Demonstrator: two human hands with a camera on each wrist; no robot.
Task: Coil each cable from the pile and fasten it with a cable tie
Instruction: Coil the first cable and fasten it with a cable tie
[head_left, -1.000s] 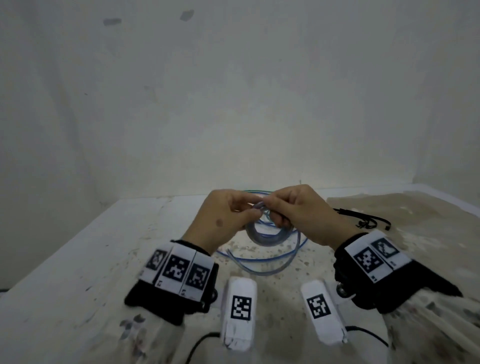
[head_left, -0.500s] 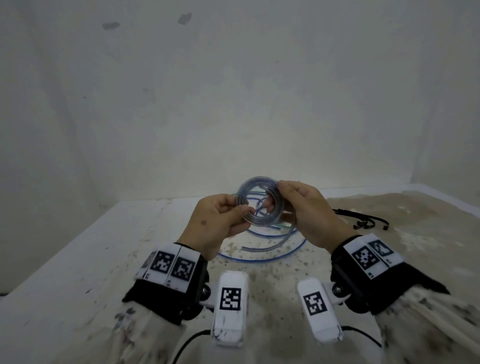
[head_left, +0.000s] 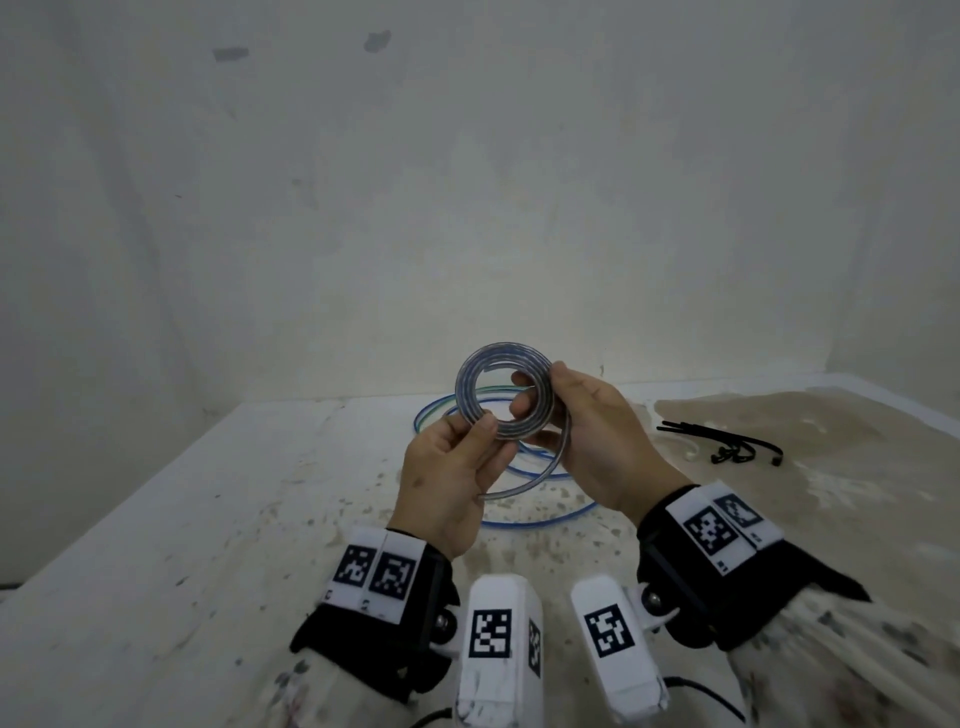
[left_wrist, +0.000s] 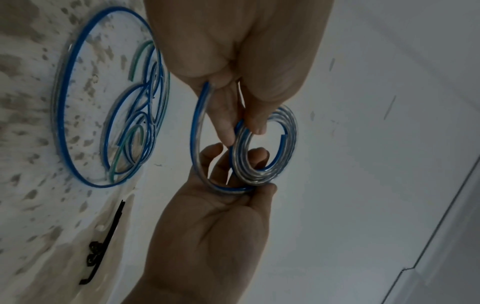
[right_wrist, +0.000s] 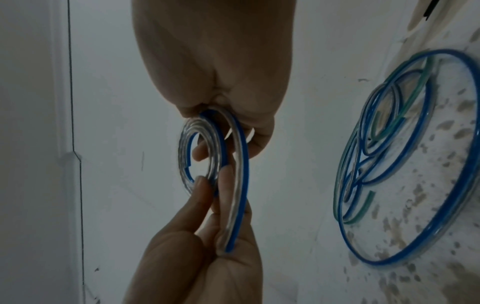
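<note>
A clear cable with a blue stripe is wound into a small flat coil (head_left: 467, 384) and held upright above the table. My left hand (head_left: 480, 431) pinches the coil's lower edge between thumb and fingers. My right hand (head_left: 540, 395) grips its right side, thumb on the rim and fingertips through the hole. The cable's loose tail (head_left: 540, 478) curves down from the right hand to the left palm. The left wrist view shows the coil (left_wrist: 291, 127) and the tail (left_wrist: 194, 133). The right wrist view shows the same coil (right_wrist: 184, 164) with its tail (right_wrist: 241, 174).
More blue and green cables (head_left: 545, 519) lie in loose loops on the stained white table (head_left: 208, 519) under my hands, also seen as a pile (left_wrist: 109, 102) (right_wrist: 402, 144). Black cable ties (head_left: 727, 441) lie to the right. A bare wall stands close behind.
Both hands have risen from low over the table. The coil has turned upright, its flat face now toward me, and looks wound tighter.
</note>
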